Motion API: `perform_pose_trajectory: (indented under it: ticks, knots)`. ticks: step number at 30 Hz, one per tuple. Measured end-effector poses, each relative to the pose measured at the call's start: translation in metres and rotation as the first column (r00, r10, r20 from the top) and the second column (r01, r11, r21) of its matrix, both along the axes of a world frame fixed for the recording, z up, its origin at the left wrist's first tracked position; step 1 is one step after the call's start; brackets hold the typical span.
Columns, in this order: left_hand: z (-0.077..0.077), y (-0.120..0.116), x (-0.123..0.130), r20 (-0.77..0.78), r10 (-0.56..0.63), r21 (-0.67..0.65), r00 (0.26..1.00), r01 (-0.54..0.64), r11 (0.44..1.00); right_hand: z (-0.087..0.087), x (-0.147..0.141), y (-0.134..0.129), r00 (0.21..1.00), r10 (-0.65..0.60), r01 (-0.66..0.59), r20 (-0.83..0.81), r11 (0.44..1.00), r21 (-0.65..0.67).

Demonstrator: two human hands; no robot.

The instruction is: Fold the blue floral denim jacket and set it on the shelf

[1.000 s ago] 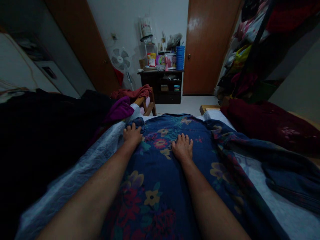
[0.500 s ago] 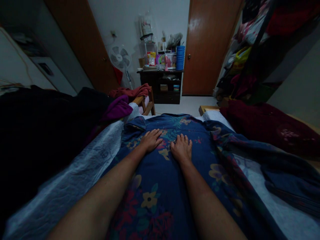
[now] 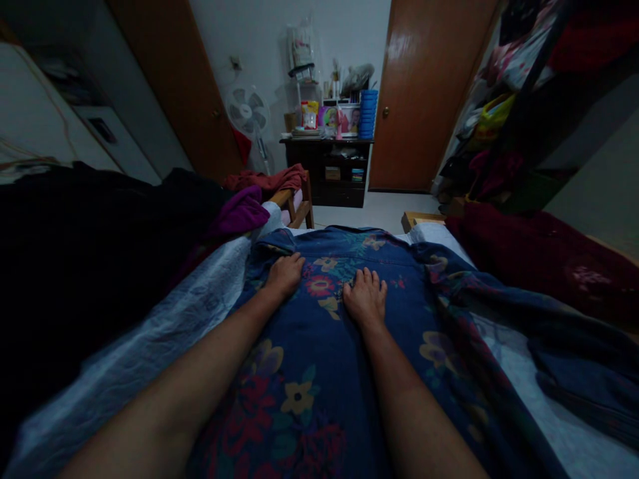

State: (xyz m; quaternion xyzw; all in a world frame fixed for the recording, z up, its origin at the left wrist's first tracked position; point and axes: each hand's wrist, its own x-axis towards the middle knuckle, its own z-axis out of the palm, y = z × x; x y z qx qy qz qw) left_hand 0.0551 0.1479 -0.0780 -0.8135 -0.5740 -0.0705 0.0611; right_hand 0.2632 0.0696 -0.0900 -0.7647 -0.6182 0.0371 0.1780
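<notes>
A dark blue floral shirt (image 3: pixel 319 346) lies spread out over a pale sheet (image 3: pixel 164 332), its collar end away from me and one sleeve stretched to the right. My left hand (image 3: pixel 285 274) rests on the shirt's upper left part, near the shoulder, with its fingers on the cloth and nothing held. My right hand (image 3: pixel 366 297) lies palm down near the middle of the upper back, fingers slightly spread. Between the two hands a red flower print shows.
Black clothing (image 3: pixel 100 253) and a purple cloth (image 3: pixel 243 214) are heaped at the left. A maroon garment (image 3: pixel 549 266) lies at the right. Beyond stand a wooden chair (image 3: pixel 305 207), a fan (image 3: pixel 248 110) and a dark cabinet (image 3: pixel 324 193).
My left hand has slid left over the shirt, away from my right hand, uncovering the red flower. My right hand stays in about the same place. The view has shifted slightly.
</notes>
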Motion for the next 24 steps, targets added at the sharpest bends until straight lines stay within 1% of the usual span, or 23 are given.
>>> perform_pose_trajectory:
  ticks: [2, 3, 4, 6, 9, 13, 15, 17, 19, 21, 22, 24]
  knots:
    - [-0.005, -0.018, 0.013, 0.045, -0.061, -0.025, 0.997, 0.062, 0.998, 0.001, 0.0, -0.001, 1.0, 0.002, -0.002, -0.001, 1.0, 0.002]
    - [-0.009, -0.028, 0.017, 0.067, -0.072, -0.072, 0.995, 0.077, 0.994, 0.001, 0.0, -0.001, 1.0, 0.002, -0.002, 0.0, 1.0, 0.006]
    - [-0.013, -0.037, 0.02, 0.075, -0.086, -0.117, 0.993, 0.094, 0.989, 0.001, 0.0, -0.001, 1.0, 0.003, -0.003, 0.002, 1.0, 0.008]
    - [-0.02, -0.051, 0.019, 0.077, -0.092, -0.139, 0.993, 0.102, 0.985, 0.001, 0.0, -0.001, 1.0, 0.006, -0.006, 0.004, 1.0, 0.005]
    - [-0.023, -0.06, -0.001, 0.06, -0.052, -0.149, 0.997, 0.06, 0.987, 0.0, 0.001, 0.0, 1.0, 0.007, -0.007, 0.005, 1.0, -0.008]
    - [-0.017, -0.059, -0.036, 0.031, 0.047, -0.179, 0.998, -0.041, 0.983, -0.001, 0.001, 0.0, 1.0, 0.007, -0.007, 0.004, 1.0, -0.007]
    - [-0.015, -0.06, -0.046, 0.016, 0.085, -0.195, 0.996, -0.081, 0.978, -0.001, 0.001, 0.0, 1.0, 0.007, -0.007, -0.003, 1.0, 0.008]
    - [-0.016, -0.062, -0.05, 0.013, 0.152, -0.199, 0.988, -0.146, 0.969, -0.001, 0.001, -0.001, 1.0, 0.008, -0.007, -0.01, 1.0, 0.021]
    - [-0.019, -0.067, -0.049, 0.03, 0.24, -0.172, 0.97, -0.232, 0.957, -0.001, 0.001, -0.001, 1.0, 0.006, -0.006, -0.013, 1.0, 0.03]
    - [-0.022, -0.073, -0.048, 0.079, 0.279, -0.099, 0.957, -0.271, 0.957, -0.001, 0.001, 0.0, 1.0, 0.004, -0.004, -0.014, 0.999, 0.033]
    - [-0.023, -0.075, -0.049, 0.112, 0.27, -0.053, 0.956, -0.265, 0.963, -0.001, 0.001, 0.0, 1.0, 0.002, -0.001, -0.015, 0.999, 0.034]
    - [-0.023, -0.08, -0.051, 0.165, 0.214, 0.025, 0.963, -0.221, 0.975, -0.001, 0.001, 0.0, 1.0, 0.0, 0.001, -0.021, 0.999, 0.033]
